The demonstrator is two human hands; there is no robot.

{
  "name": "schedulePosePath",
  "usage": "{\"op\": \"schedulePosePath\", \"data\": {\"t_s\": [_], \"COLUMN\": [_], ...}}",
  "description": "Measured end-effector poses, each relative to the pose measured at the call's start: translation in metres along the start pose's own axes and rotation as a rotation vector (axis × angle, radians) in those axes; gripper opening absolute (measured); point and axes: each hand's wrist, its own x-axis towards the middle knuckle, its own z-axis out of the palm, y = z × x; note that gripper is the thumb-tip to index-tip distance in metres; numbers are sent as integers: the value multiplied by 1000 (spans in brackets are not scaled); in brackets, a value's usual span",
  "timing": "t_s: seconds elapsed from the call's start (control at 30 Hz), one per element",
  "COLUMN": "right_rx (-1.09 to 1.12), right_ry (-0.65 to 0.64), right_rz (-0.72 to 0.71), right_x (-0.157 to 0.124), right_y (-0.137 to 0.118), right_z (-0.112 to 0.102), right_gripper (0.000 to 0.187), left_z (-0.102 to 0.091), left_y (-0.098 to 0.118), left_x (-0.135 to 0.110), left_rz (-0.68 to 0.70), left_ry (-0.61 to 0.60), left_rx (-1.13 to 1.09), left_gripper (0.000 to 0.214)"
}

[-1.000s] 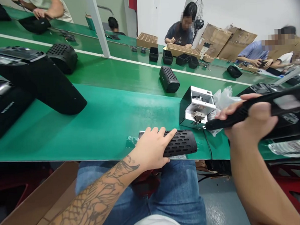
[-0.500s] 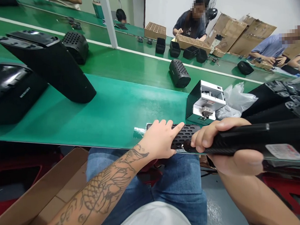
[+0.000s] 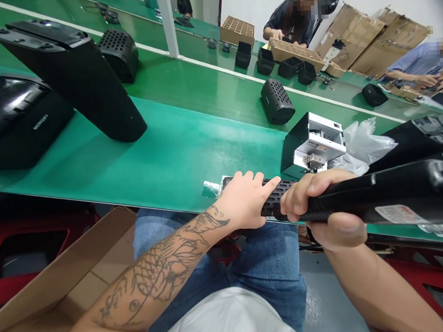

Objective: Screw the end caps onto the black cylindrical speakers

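The driver (image 3: pixel 384 193) had just closed up to the casing (image 3: pixel 277 193): half a second earlier a glint of metal bit showed between its nose and the casing, and now none could be seen, though the right hand (image 3: pixel 325 232) partly hid the contact. That suggested the bit had gone further in, with the driver being worked against the casing's near side. The right hand was clamped around the driver, fingers wrapped near the nose and thumb beneath. The left hand (image 3: pixel 243 199) was clasped over the casing, fingers spread across its slotted top and thumb at its near side, holding it on the table (image 3: pixel 177 153) by the near edge, in front of the feeder (image 3: pixel 313 145). A second earlier the driver's nose had been beside the feeder, well off the casing; the left hand had kept its hold throughout. The view had shifted a little, bringing the driver's rear end into sight, while the tall speaker (image 3: pixel 74 79) stood tilted as before.
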Motion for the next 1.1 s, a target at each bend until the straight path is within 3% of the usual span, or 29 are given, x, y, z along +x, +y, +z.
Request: {"op": "schedulePosePath", "data": {"t_s": [0.27,0.43,0.53,0.6,0.67,0.73,0.9,1.0,1.1], "right_rx": [53,54,19,-105,-280,-413,-469,-457,-456], "right_ry": [-52,30,160,312,566,734,772,762,735], "right_rz": [-3,-5,-34,-149,-262,-301,-322,-280,-212], "right_x": [-7,-12,-4,7,20,31,38,35,36], "right_y": [9,0,-18,-22,-16,0,39,44,33], "right_z": [-2,-2,-28,-57,-90,-119,-157,-163,-159], "right_gripper": [32,37,46,44,32,21,29,28,29], "left_z": [1,3,5,7,9,11,13,18,37], "left_y": [1,2,1,2,3,6,1,-22,-53], "left_x": [-1,-2,-1,1,4,7,-3,-27,-52], "left_rz": [-8,-9,-4,-2,-2,-2,85,162,120], "left_ry": [6,29,43,52,60,70,203,365,465], "left_rx": [-5,-1,12,11,1,-4,-51,-165,-324], "left_gripper": [109,105,107,107,107,108,99,87,100]}}
